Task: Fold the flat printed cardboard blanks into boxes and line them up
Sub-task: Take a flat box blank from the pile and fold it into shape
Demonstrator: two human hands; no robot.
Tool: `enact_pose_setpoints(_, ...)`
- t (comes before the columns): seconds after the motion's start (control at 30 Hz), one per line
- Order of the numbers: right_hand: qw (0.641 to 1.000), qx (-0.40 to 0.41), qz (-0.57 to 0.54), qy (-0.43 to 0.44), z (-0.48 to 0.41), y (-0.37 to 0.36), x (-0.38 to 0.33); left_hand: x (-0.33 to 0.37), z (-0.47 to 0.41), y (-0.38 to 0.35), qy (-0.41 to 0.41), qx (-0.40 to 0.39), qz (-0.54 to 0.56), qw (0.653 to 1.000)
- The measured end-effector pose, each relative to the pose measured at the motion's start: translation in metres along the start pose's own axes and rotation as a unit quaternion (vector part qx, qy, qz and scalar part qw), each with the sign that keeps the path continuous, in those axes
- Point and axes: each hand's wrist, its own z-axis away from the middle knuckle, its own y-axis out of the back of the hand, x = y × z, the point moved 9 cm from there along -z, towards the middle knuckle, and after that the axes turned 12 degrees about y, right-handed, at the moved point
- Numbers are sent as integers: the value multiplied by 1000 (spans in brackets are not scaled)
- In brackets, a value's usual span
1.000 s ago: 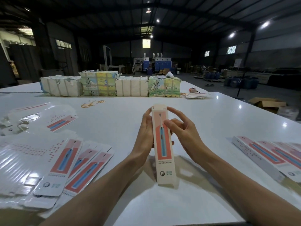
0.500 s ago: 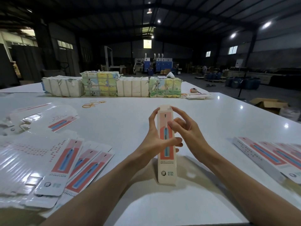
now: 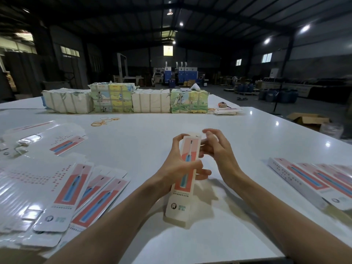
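A long narrow folded box (image 3: 180, 202), white with a coral panel and a blue toothbrush print, is raised above the white table (image 3: 238, 134), tilted with its near end lowest. My left hand (image 3: 176, 166) grips its middle, thumb across the printed face. My right hand (image 3: 219, 149) is at the box's far top end, fingers curled against the end flap. Flat printed blanks (image 3: 83, 195) lie fanned out at the left. Finished boxes (image 3: 312, 181) lie side by side in a row at the right.
Wrapped white and illustrated bundles (image 3: 125, 101) stand in a line across the table's far side. Rubber bands (image 3: 103, 121) lie in front of them. More blanks (image 3: 47, 138) are spread at the far left. An open cardboard carton (image 3: 308, 119) sits on the floor beyond the right edge.
The box has been lifted off the table and tilted. My left hand has wrapped round its middle, and my right hand has moved up to the top flap.
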Motion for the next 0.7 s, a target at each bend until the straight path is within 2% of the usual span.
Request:
enact_pose_setpoints(0.07,999,14,-6,-36,-3,7,7,-1,0,-4,4,-17,-26,1000)
enact_pose_setpoints(0.17,999,-16,7,-50,-4,9,13,-4,2,-8,11,-36,-62,997)
enact_pose_setpoints(0.37,995,-24,76,55,-8,11,-7,-6,1,-9,27,-37,-58,997)
enact_pose_setpoints(0.53,997,-57,-53,-1,-7,3,-7,-1,2,-4,0,-29,-43,999)
enact_pose_setpoints(0.7,990,-16,-118,-73,-6,4,1,1,3,-5,-30,-40,-67,997)
